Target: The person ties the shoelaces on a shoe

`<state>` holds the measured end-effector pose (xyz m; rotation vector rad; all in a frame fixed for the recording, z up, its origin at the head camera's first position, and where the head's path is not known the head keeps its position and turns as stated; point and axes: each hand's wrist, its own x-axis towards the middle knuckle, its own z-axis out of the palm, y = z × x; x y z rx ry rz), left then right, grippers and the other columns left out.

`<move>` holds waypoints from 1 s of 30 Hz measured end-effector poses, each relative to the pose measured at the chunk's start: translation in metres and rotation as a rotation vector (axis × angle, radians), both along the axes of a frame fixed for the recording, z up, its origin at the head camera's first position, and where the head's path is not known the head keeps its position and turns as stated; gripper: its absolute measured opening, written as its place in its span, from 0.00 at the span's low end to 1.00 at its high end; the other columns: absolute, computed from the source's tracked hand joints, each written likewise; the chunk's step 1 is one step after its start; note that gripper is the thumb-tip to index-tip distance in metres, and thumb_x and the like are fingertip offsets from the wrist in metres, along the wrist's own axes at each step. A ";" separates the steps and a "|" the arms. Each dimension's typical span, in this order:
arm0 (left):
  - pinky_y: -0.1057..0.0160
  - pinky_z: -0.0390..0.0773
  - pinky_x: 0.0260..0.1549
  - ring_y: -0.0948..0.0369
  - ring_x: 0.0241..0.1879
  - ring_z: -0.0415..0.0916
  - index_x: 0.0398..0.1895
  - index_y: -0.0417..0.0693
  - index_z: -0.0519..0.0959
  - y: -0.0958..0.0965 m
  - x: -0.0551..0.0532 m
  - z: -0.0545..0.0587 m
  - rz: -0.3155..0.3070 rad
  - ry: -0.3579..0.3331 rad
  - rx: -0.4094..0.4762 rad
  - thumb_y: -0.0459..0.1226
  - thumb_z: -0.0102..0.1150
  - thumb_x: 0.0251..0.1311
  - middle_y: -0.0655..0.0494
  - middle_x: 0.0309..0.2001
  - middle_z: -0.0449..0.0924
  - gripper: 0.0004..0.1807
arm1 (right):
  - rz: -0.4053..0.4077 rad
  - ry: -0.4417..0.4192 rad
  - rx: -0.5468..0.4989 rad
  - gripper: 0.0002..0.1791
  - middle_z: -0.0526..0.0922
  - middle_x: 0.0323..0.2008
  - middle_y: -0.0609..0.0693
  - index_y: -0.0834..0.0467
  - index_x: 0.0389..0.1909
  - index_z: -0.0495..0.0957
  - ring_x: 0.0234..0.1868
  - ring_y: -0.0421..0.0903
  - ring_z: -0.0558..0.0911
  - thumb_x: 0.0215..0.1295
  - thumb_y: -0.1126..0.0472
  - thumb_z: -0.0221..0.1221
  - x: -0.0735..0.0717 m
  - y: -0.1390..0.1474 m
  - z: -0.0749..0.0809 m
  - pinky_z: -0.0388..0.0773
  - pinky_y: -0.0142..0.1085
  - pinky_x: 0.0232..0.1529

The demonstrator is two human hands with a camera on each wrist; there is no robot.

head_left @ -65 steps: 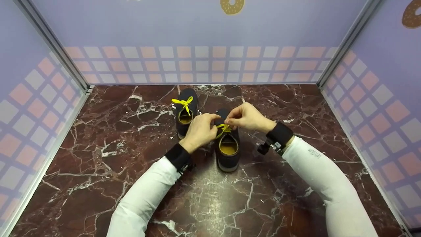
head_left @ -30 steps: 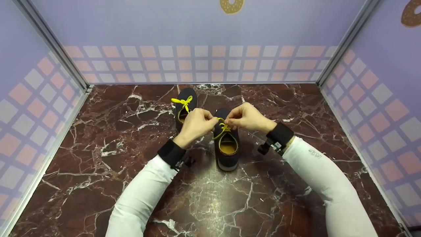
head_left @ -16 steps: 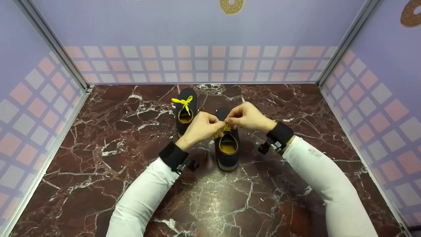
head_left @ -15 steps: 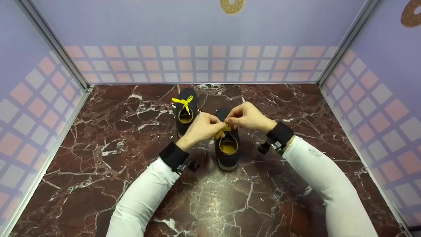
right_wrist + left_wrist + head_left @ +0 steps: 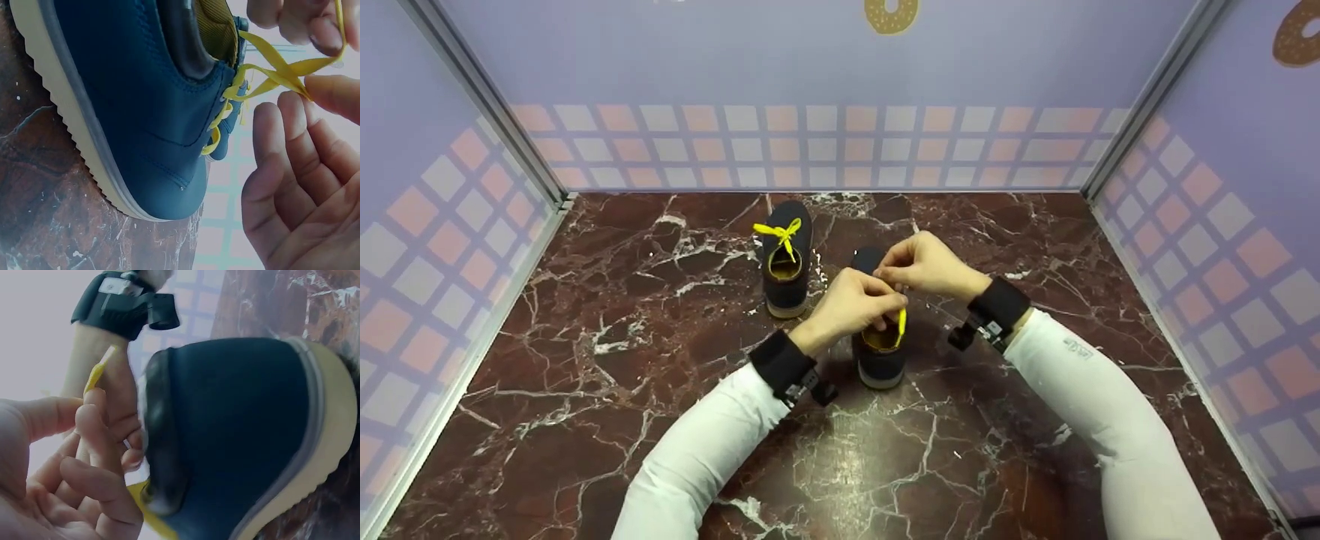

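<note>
Both hands work over the opening of a dark blue shoe [image 5: 880,369] with a yellow insole, whose toe points away from me. My left hand [image 5: 849,304] pinches one yellow shoelace [image 5: 901,328] between thumb and finger; its loose end hangs past the fingertips over the collar. At the lacing, my right hand [image 5: 926,264] pinches the lace between thumb and fingertip. In the right wrist view, yellow strands [image 5: 275,62] rise from the eyelets and cross just before the right fingertips. The left hand hides much of the lacing in the head view.
A matching shoe [image 5: 787,296] stands to the left, slightly farther off, with its yellow lace tied in a bow [image 5: 784,234]. Reddish-brown marbled surface [image 5: 675,315] lies beneath. Patterned panels [image 5: 840,146] enclose the back and both sides.
My left hand has moved from the shoe's left side rightward and nearer, over the opening, taking a lace end with it. The right hand keeps its pinch in nearly the same spot.
</note>
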<state>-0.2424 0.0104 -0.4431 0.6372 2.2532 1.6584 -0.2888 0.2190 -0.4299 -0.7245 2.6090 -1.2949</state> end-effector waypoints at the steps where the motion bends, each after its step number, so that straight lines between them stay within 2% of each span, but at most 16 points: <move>1: 0.71 0.81 0.21 0.67 0.18 0.82 0.37 0.40 0.96 0.002 0.000 -0.002 0.003 0.002 0.002 0.37 0.72 0.70 0.57 0.24 0.92 0.09 | 0.001 0.003 0.005 0.09 0.93 0.27 0.58 0.63 0.38 0.95 0.19 0.33 0.80 0.74 0.64 0.68 0.000 0.001 0.000 0.70 0.24 0.22; 5: 0.73 0.79 0.19 0.66 0.17 0.82 0.33 0.42 0.96 0.009 0.001 -0.008 0.042 0.024 -0.002 0.35 0.70 0.68 0.44 0.28 0.94 0.09 | 0.014 -0.009 0.006 0.09 0.93 0.28 0.60 0.63 0.39 0.95 0.18 0.31 0.77 0.75 0.65 0.66 0.000 0.004 -0.001 0.70 0.25 0.23; 9: 0.72 0.78 0.17 0.68 0.17 0.82 0.31 0.45 0.95 0.013 0.002 -0.010 0.077 0.060 -0.048 0.35 0.67 0.68 0.41 0.29 0.94 0.11 | 0.018 -0.007 -0.002 0.09 0.92 0.27 0.57 0.62 0.38 0.95 0.18 0.31 0.75 0.75 0.66 0.67 0.000 0.006 -0.003 0.70 0.25 0.24; 11: 0.71 0.78 0.18 0.69 0.16 0.81 0.28 0.47 0.95 0.015 0.002 -0.011 0.065 0.125 -0.123 0.35 0.66 0.69 0.46 0.27 0.94 0.13 | 0.009 -0.002 -0.004 0.09 0.93 0.28 0.57 0.62 0.37 0.95 0.18 0.30 0.75 0.75 0.65 0.68 0.000 0.006 -0.004 0.70 0.25 0.24; 15: 0.67 0.81 0.28 0.67 0.23 0.84 0.24 0.55 0.96 0.014 0.002 -0.011 0.035 0.320 -0.321 0.42 0.72 0.68 0.58 0.23 0.93 0.13 | -0.007 -0.004 -0.004 0.08 0.94 0.32 0.63 0.62 0.37 0.96 0.21 0.30 0.77 0.74 0.63 0.70 -0.001 0.005 -0.006 0.69 0.24 0.25; 17: 0.65 0.79 0.30 0.64 0.25 0.84 0.24 0.55 0.95 0.011 0.000 -0.011 0.032 0.374 -0.370 0.45 0.73 0.66 0.59 0.23 0.92 0.13 | -0.016 -0.005 -0.001 0.08 0.94 0.33 0.63 0.62 0.37 0.96 0.21 0.30 0.76 0.74 0.64 0.70 -0.001 0.005 -0.007 0.68 0.24 0.25; 20: 0.65 0.76 0.28 0.62 0.26 0.82 0.26 0.52 0.95 0.004 -0.004 -0.009 0.068 0.369 -0.351 0.44 0.71 0.66 0.57 0.26 0.93 0.13 | -0.028 -0.012 0.002 0.07 0.94 0.33 0.62 0.62 0.38 0.96 0.20 0.30 0.74 0.73 0.65 0.70 0.000 0.004 -0.008 0.68 0.24 0.25; 23: 0.66 0.76 0.29 0.62 0.27 0.82 0.29 0.50 0.94 -0.007 -0.010 -0.006 0.182 0.357 -0.287 0.41 0.68 0.65 0.55 0.29 0.94 0.10 | -0.029 -0.016 0.005 0.07 0.94 0.35 0.64 0.62 0.40 0.95 0.20 0.29 0.73 0.73 0.65 0.69 0.001 0.004 -0.007 0.69 0.24 0.26; 26: 0.63 0.80 0.34 0.60 0.30 0.86 0.34 0.52 0.95 -0.017 -0.016 -0.003 0.283 0.359 -0.248 0.41 0.71 0.63 0.56 0.32 0.95 0.07 | -0.029 -0.008 0.008 0.07 0.94 0.36 0.66 0.61 0.40 0.96 0.21 0.30 0.75 0.74 0.64 0.70 0.003 0.005 -0.007 0.69 0.25 0.26; 28: 0.59 0.83 0.37 0.58 0.34 0.89 0.37 0.53 0.96 -0.020 -0.018 -0.003 0.292 0.359 -0.249 0.42 0.72 0.62 0.57 0.35 0.96 0.07 | -0.033 -0.003 -0.005 0.07 0.94 0.34 0.66 0.61 0.40 0.96 0.22 0.32 0.78 0.75 0.63 0.71 0.003 0.006 -0.006 0.71 0.25 0.26; 30: 0.57 0.85 0.40 0.57 0.37 0.91 0.41 0.55 0.97 -0.021 -0.020 -0.004 0.264 0.356 -0.260 0.44 0.73 0.62 0.58 0.38 0.97 0.09 | -0.036 0.002 -0.023 0.07 0.93 0.31 0.61 0.61 0.39 0.96 0.23 0.33 0.79 0.75 0.63 0.71 0.004 0.006 -0.006 0.72 0.25 0.26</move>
